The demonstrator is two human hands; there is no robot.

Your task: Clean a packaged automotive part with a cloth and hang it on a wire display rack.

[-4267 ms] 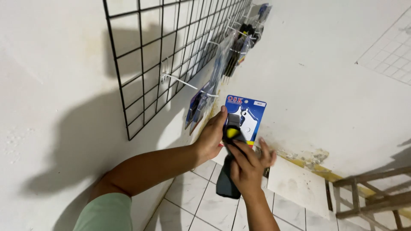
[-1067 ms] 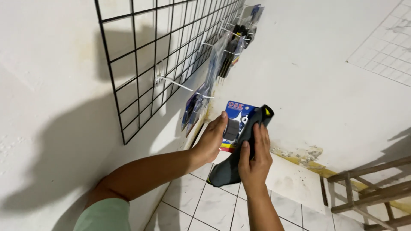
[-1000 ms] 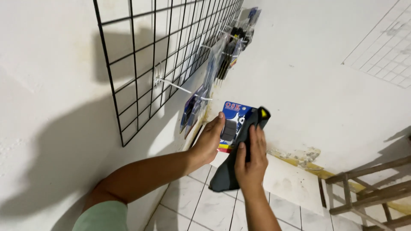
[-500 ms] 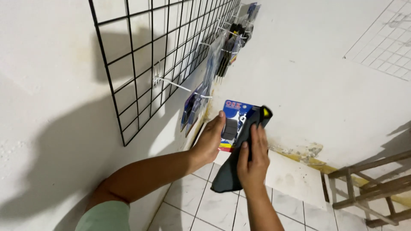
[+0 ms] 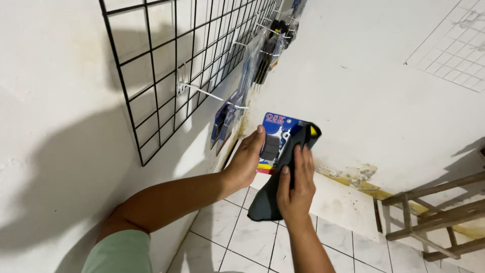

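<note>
The left hand (image 5: 247, 162) is gripping a blue carded package (image 5: 275, 141), its fingers curling around the card's left edge with the thumb up near the top corner. The package is hanging in the air just below and to the right of the black wire grid panel (image 5: 166, 65) that is mounted on the white wall. The right hand (image 5: 295, 184) is pressing a dark cloth (image 5: 275, 194) flat against the face of the package, fingers spread and pointing upward; the cloth is covering the card's right side and drooping below it, past the wrist. A small yellow patch is showing at the cloth's upper tip. So both hands are closed in on the same package, one clamping its edge, the other laid open-palmed over the cloth on it.

A white hook (image 5: 212, 95) is sticking out of the grid panel, just above and left of the package, and a few blue carded packages (image 5: 225, 121) are hanging from it. More hanging packages (image 5: 268, 48) are crowding the grid's far end. Well below the grid, white floor tiles (image 5: 232, 237) are showing, and a wooden frame (image 5: 434, 212) is standing far to the right of the panel.
</note>
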